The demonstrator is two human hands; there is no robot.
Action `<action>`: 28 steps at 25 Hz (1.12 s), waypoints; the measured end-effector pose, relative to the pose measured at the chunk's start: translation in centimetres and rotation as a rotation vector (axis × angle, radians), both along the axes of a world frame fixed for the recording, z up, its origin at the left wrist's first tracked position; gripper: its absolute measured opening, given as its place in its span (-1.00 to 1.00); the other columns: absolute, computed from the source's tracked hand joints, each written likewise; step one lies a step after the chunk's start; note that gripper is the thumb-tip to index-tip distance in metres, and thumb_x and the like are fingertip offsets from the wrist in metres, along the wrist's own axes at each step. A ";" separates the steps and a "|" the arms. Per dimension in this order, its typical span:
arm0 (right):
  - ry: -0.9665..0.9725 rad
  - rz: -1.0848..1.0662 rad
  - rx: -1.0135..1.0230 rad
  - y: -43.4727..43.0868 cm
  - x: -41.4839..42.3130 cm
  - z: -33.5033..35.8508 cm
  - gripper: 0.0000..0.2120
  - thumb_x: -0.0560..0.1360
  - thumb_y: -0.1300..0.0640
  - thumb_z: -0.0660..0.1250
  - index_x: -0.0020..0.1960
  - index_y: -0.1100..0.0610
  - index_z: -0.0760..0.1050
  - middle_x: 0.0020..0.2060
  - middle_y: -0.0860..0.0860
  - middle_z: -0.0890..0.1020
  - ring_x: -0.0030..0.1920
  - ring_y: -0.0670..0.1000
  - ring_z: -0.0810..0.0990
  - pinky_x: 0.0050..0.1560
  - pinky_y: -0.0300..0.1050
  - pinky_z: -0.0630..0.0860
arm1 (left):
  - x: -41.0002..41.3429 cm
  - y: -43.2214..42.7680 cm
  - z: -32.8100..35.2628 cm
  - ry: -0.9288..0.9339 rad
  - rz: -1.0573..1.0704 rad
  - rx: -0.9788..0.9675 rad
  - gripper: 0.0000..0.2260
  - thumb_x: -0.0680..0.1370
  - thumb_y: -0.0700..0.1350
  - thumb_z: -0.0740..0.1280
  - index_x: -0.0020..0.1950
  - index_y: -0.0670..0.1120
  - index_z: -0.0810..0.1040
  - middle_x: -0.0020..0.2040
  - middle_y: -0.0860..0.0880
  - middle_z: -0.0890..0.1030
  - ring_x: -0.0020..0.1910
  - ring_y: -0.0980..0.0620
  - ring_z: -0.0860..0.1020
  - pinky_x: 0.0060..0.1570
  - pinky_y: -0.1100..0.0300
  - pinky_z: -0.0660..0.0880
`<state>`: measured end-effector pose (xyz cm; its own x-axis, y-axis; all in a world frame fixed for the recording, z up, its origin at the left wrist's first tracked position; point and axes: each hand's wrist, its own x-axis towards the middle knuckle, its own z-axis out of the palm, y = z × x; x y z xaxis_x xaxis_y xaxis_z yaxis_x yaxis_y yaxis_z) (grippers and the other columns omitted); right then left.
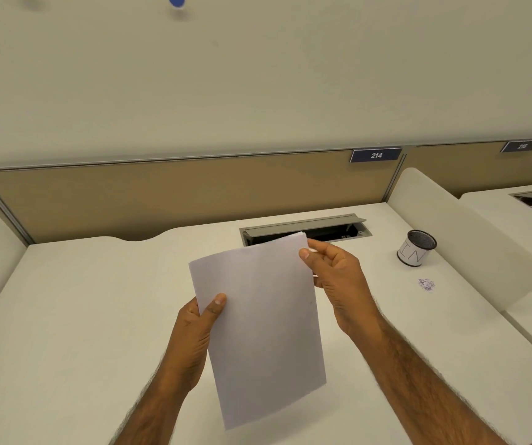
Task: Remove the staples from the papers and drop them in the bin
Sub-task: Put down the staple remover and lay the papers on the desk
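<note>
A thin stack of white papers (258, 322) is held up above the desk, tilted a little to the left. My left hand (198, 335) grips its left edge, thumb on the front. My right hand (333, 277) pinches the top right corner between thumb and fingers. No staple shows from here. The bin (416, 248), a small black mesh cup with a white label, stands upright at the right rear of the desk, apart from both hands.
The white desk (81, 316) has an open grey cable tray (306, 231) at the back behind the papers. A small purple scribble mark (426, 284) lies in front of the bin. A curved white divider (470, 239) bounds the desk on the right.
</note>
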<state>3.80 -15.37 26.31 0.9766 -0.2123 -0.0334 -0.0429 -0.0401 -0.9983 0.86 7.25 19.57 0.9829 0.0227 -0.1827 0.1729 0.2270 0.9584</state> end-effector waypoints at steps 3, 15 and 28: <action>-0.197 -0.203 -0.441 1.1 -2.1 -1.6 -0.27 0.45 -0.10 0.48 0.53 -0.04 0.25 0.34 -0.10 0.44 0.27 -0.11 0.51 0.16 -0.20 0.51 | 0.0 -1.1 1.1 -0.044 0.069 -0.022 -0.79 0.64 -0.02 0.31 0.22 -0.06 0.61 0.03 -0.06 0.76 -0.02 -0.10 0.74 -0.13 0.09 0.68; -0.413 -0.130 -1.024 6.8 -6.9 -7.2 -0.39 0.43 0.23 0.44 0.40 0.02 0.31 0.25 0.03 0.56 0.07 0.08 0.64 -0.20 -0.04 0.64 | -1.1 -7.2 4.5 -0.104 0.331 -0.069 -0.92 0.67 -0.01 0.31 0.04 0.11 0.60 -0.08 0.18 0.73 -0.01 0.03 0.71 -0.06 0.08 0.65; 0.160 0.199 0.242 -1.9 -6.4 -0.5 -0.73 0.56 0.29 0.30 0.23 0.19 0.58 0.14 0.20 0.69 0.12 0.28 0.67 0.13 0.21 0.61 | 1.5 0.1 0.6 -0.021 -0.076 -0.199 -0.48 0.58 0.14 0.38 0.46 -0.10 0.50 0.36 -0.13 0.63 0.33 -0.18 0.61 0.36 -0.22 0.50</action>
<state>-2.62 -17.24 25.76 0.9763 0.0144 -0.2159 -0.2150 0.1738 -0.9610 2.36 7.37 20.13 0.9840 -0.0863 -0.1560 0.1776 0.3996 0.8993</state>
